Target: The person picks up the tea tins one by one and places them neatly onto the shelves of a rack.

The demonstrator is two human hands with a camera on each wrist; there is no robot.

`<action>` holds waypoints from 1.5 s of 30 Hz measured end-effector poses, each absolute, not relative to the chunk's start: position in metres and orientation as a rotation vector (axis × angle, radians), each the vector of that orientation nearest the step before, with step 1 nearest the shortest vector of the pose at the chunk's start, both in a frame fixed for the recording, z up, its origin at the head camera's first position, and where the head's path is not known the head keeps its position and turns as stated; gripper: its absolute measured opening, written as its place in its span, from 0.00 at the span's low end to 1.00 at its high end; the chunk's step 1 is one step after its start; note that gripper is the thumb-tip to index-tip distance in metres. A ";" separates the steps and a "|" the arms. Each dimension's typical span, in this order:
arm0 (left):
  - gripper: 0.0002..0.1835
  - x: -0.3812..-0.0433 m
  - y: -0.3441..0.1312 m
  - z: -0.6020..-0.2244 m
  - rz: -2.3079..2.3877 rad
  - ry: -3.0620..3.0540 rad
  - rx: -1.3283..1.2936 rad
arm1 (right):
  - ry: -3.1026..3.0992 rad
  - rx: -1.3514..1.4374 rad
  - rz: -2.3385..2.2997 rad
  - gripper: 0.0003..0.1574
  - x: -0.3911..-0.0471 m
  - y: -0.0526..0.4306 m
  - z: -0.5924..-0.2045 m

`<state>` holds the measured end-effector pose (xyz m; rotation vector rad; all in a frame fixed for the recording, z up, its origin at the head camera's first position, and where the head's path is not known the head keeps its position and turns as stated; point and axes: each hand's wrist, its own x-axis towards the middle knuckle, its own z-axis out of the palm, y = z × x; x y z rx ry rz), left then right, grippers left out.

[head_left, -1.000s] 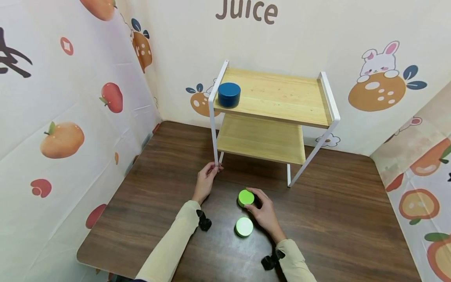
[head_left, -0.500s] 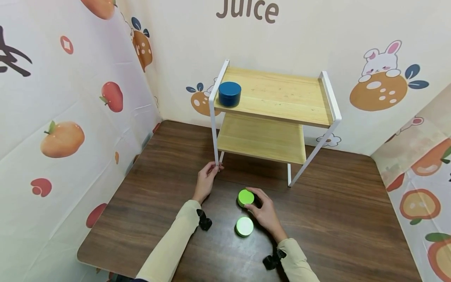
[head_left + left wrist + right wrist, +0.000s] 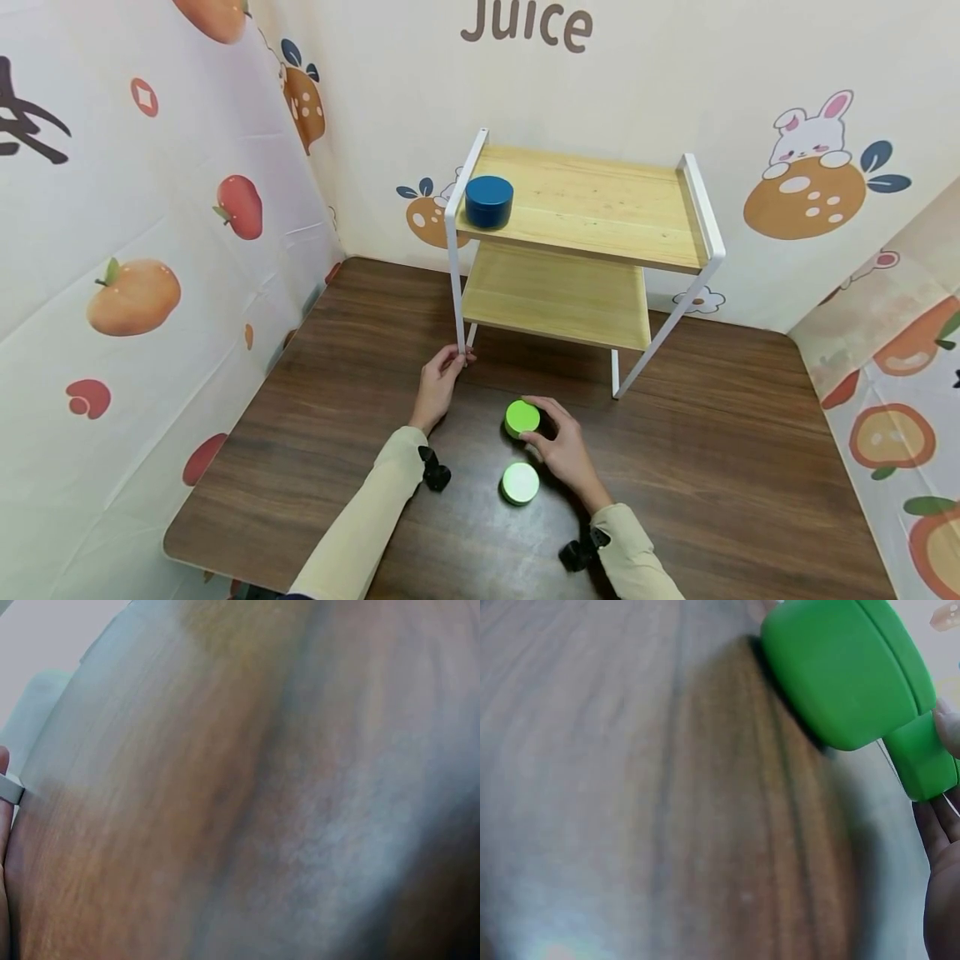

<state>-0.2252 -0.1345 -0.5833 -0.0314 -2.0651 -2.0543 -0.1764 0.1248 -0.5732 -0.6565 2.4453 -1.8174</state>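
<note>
My left hand (image 3: 438,383) pinches the foot of the white front-left leg (image 3: 458,308) of a two-tier shelf (image 3: 592,208). In the left wrist view a bit of the leg (image 3: 10,790) shows beside the fingers at the left edge. With thumb and fingers, my right hand (image 3: 562,446) grips a small round green tin (image 3: 522,419) by its sides, low over the table. Nearer to me a second round green tin (image 3: 520,483) stands on the table; in the right wrist view this nearer tin (image 3: 840,667) partly covers the gripped tin (image 3: 922,759).
A round dark-blue tin (image 3: 488,202) stands at the left end of the wooden top board. The lower board (image 3: 555,292) sits beneath it. The brown table (image 3: 720,467) meets printed cloth walls (image 3: 645,92) at the back and sides.
My right hand and the gripped green tin have shifted very slightly left and toward the shelf. My left hand stays on the leg.
</note>
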 end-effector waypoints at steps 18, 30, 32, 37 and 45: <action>0.14 -0.227 -0.134 -0.587 -2.008 -2.056 -0.077 | 2.466 -0.690 -1.816 0.36 -0.178 0.126 -0.564; 0.14 -0.226 -0.135 -0.585 -2.017 -2.061 -0.082 | 2.404 -0.691 -1.855 0.36 -0.180 0.126 -0.554; 0.14 -0.226 -0.136 -0.585 -2.019 -2.062 -0.086 | 2.397 -0.706 -1.870 0.36 -0.181 0.125 -0.552; 0.15 -0.226 -0.136 -0.585 -2.024 -2.057 -0.087 | 2.433 -0.737 -1.868 0.36 -0.183 0.125 -0.547; 0.15 -0.226 -0.135 -0.585 -2.035 -2.048 -0.073 | 2.364 -0.690 -1.923 0.35 -0.184 0.125 -0.534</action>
